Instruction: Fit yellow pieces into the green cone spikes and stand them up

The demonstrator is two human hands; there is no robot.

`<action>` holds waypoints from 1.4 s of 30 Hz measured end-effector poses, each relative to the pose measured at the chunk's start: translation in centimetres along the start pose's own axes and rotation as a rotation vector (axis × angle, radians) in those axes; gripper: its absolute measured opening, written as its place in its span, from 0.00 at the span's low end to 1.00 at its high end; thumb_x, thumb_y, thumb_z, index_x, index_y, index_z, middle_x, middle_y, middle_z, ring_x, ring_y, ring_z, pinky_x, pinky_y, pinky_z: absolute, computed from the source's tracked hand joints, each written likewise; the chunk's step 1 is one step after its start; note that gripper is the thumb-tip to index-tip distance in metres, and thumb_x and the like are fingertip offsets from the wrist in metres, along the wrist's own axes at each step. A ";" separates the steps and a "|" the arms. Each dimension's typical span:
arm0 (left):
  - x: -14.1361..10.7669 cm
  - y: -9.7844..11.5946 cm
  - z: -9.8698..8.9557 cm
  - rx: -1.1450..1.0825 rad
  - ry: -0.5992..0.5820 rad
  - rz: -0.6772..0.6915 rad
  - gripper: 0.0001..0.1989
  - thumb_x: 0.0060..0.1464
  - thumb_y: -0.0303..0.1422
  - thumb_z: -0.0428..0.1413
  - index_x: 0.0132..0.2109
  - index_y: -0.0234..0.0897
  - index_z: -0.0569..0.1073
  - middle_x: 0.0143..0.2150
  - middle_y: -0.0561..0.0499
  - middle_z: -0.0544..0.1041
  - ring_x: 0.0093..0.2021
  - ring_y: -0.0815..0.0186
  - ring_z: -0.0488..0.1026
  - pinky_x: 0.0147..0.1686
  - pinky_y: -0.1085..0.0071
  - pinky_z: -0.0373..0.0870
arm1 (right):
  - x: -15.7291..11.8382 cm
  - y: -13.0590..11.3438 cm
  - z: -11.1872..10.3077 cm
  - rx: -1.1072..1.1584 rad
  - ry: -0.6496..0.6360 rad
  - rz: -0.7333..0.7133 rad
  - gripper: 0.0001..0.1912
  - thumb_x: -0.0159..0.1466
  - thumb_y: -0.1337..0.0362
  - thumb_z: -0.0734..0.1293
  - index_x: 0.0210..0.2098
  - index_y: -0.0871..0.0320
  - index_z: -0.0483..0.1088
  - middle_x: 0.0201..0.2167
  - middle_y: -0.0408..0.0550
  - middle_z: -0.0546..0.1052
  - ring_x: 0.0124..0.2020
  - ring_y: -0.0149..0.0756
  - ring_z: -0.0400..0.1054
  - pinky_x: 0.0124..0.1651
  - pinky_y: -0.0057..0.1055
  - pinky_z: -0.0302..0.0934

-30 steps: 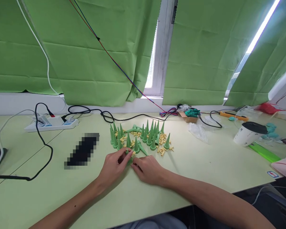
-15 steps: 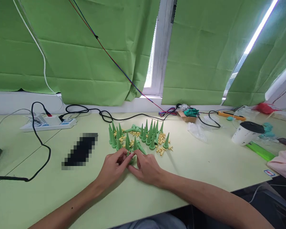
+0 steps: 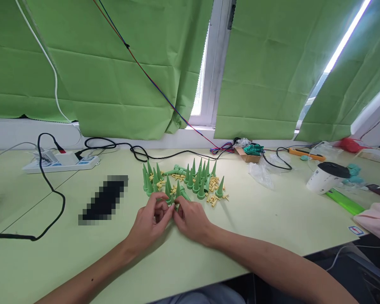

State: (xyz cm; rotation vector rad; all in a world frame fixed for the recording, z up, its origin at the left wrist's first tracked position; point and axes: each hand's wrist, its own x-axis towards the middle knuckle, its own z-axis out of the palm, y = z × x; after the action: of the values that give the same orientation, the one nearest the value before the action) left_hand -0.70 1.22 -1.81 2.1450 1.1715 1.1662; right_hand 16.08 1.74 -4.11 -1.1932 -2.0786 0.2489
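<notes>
My left hand point(image 3: 150, 217) and my right hand point(image 3: 192, 220) meet above the table, fingers curled and thumbs near each other. Both are closed in a pinch around something small that the fingers mostly hide; a bit of green shows there. Just beyond them, pointed green plastic cones point(image 3: 196, 183) stand upright on round bases. Among the cones lie small yellow plastic pieces point(image 3: 214, 184). A longer green piece point(image 3: 185, 194) rests on its side right behind my right hand, and further green pieces point(image 3: 178, 169) lie at the back of the group.
A pixelated dark flat object point(image 3: 104, 200) lies to the left. Behind it sit a white power strip point(image 3: 61, 164) and black cables point(image 3: 63, 207). On the right are a small cardboard box point(image 3: 247, 155), a plastic bag point(image 3: 260, 174), a black-lidded cup point(image 3: 326, 179) and someone's pink sleeve point(image 3: 375, 221).
My left fingers have curled more and shifted slightly left. The right thumb has drawn in toward its fingers. The whole view has shifted a little.
</notes>
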 end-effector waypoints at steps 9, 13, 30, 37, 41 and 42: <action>-0.1 -0.1 -0.1 0.164 -0.193 0.196 0.04 0.61 0.29 0.50 0.40 0.38 0.70 0.20 0.61 0.63 0.20 0.73 0.61 0.23 0.77 0.59 | 0.3 0.4 0.0 0.048 -0.030 0.048 0.14 0.62 0.72 0.61 0.47 0.57 0.66 0.36 0.47 0.78 0.32 0.38 0.71 0.32 0.30 0.55; 0.0 0.0 -0.1 0.200 -0.243 0.187 0.05 0.60 0.29 0.49 0.38 0.38 0.70 0.20 0.60 0.65 0.20 0.72 0.63 0.23 0.76 0.59 | 0.4 0.5 0.1 0.075 -0.045 0.033 0.20 0.62 0.74 0.60 0.53 0.57 0.64 0.39 0.48 0.79 0.36 0.40 0.73 0.34 0.32 0.59; 0.9 -0.5 -0.1 0.253 -0.306 0.041 0.09 0.60 0.30 0.48 0.32 0.38 0.67 0.25 0.54 0.71 0.25 0.67 0.65 0.26 0.72 0.60 | 0.4 0.3 0.0 0.064 -0.042 0.045 0.19 0.65 0.72 0.58 0.55 0.57 0.62 0.43 0.50 0.78 0.41 0.41 0.74 0.40 0.34 0.63; 0.9 -0.8 -0.2 0.255 -0.342 0.027 0.09 0.61 0.31 0.48 0.33 0.38 0.68 0.26 0.54 0.71 0.25 0.66 0.66 0.27 0.70 0.58 | 0.5 0.1 -0.1 0.071 -0.026 0.041 0.16 0.67 0.72 0.58 0.53 0.57 0.63 0.41 0.49 0.78 0.41 0.39 0.73 0.38 0.32 0.62; 0.9 -0.9 -0.1 0.258 -0.340 0.031 0.09 0.61 0.29 0.48 0.31 0.38 0.67 0.27 0.53 0.72 0.25 0.66 0.67 0.27 0.70 0.59 | 0.4 0.1 -0.1 0.051 -0.026 0.040 0.14 0.66 0.73 0.59 0.50 0.56 0.65 0.41 0.48 0.78 0.39 0.38 0.73 0.37 0.31 0.61; 0.9 -0.8 -0.1 0.261 -0.340 0.038 0.09 0.61 0.29 0.48 0.31 0.38 0.67 0.27 0.53 0.72 0.26 0.66 0.67 0.28 0.70 0.60 | 0.4 0.0 -0.1 0.044 -0.022 0.035 0.14 0.66 0.73 0.59 0.50 0.56 0.65 0.40 0.48 0.78 0.38 0.38 0.72 0.37 0.31 0.60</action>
State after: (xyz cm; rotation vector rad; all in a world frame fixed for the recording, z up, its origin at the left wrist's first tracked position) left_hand -0.95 2.46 -1.86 2.4455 1.1810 0.6517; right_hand 16.05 2.06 -3.88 -1.2063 -2.0621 0.3236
